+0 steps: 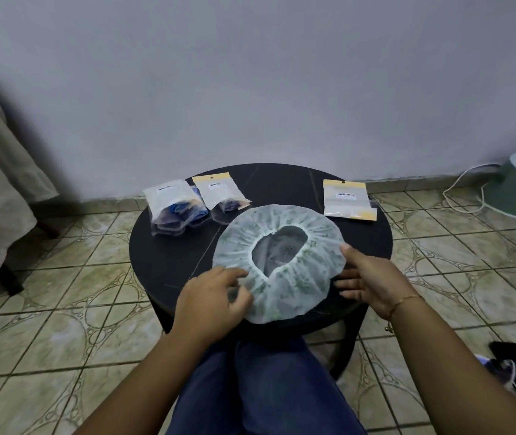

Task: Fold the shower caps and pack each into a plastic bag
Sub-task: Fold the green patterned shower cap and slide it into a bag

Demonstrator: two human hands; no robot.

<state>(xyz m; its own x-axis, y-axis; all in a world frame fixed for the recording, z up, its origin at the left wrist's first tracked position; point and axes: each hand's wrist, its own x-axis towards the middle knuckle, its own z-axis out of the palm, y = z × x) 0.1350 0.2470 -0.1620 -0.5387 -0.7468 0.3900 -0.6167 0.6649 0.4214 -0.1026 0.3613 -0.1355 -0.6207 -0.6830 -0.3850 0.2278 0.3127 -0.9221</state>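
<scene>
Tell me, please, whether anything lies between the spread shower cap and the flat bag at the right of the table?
Nothing visible does. The shower cap lies open under both hands, and only bare black table separates it from the flat bag. The filled bags sit off to the left.

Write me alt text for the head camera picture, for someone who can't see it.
A person's left hand and right hand hold opposite edges of a white, green-patterned shower cap spread open on a round black table. Behind it lie two plastic bags already holding blue caps and, to the right, a flat bag.
</scene>
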